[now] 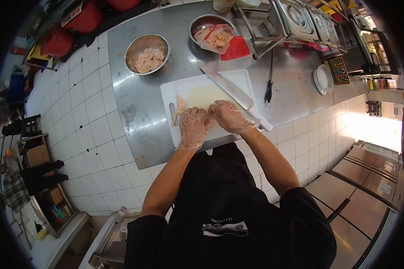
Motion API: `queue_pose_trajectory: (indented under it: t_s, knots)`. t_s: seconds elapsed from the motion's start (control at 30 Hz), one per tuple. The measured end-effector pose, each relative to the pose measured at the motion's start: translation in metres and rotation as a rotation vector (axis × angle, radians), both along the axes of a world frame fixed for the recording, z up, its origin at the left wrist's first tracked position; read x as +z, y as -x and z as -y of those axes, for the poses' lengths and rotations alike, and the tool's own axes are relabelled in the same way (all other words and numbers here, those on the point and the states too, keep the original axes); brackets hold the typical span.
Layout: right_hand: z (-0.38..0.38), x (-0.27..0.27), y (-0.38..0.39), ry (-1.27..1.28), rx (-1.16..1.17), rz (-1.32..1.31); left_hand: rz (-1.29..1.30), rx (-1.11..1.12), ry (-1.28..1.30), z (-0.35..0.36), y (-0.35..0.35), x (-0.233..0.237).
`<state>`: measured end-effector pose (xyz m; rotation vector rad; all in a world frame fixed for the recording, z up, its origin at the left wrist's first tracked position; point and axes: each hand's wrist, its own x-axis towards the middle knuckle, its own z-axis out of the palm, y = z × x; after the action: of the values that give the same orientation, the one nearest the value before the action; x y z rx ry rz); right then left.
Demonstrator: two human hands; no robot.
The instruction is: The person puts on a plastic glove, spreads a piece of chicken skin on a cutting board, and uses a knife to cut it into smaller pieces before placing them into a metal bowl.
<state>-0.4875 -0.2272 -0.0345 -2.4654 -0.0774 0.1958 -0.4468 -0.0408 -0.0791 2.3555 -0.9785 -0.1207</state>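
Note:
My left hand [194, 127] and my right hand [231, 116], both in clear plastic gloves, are close together over the near half of a white cutting board [168, 91]. Their fingers are curled and pinched; whatever lies between them is hidden. A strip of pale, raw-looking meat trimmings [179, 110] lies by the board's left handle slot, just beyond my left hand. Slanting across the board's right side is a large knife [229, 89], its white handle near my right wrist. Beyond the board, a steel bowl [128, 57] contains chopped raw meat [149, 60].
A second steel bowl [193, 28] holds a plastic bag of raw meat [219, 39], partly hanging over the rim. A dark-handled rod [269, 87] lies right of the board. White plates [322, 80] and a rack with lidded steel pans [296, 15] stand farther right. Another person [36, 175] is far left.

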Motion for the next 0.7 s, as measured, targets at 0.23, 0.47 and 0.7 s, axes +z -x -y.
queue_pose_trajectory:
  t_s: [0.23,0.47,0.7]
  knots:
    - [0.006,-0.022,-0.009,0.071,0.064,0.143,0.054,0.102,-0.032,-0.010,-0.005,0.027]
    - [-0.014,-0.025,-0.006,0.153,0.131,0.186,0.015,0.010,-0.202,-0.007,-0.009,0.021]
    - [-0.018,-0.041,0.000,0.145,0.170,0.247,0.005,-0.103,-0.093,-0.017,-0.016,0.017]
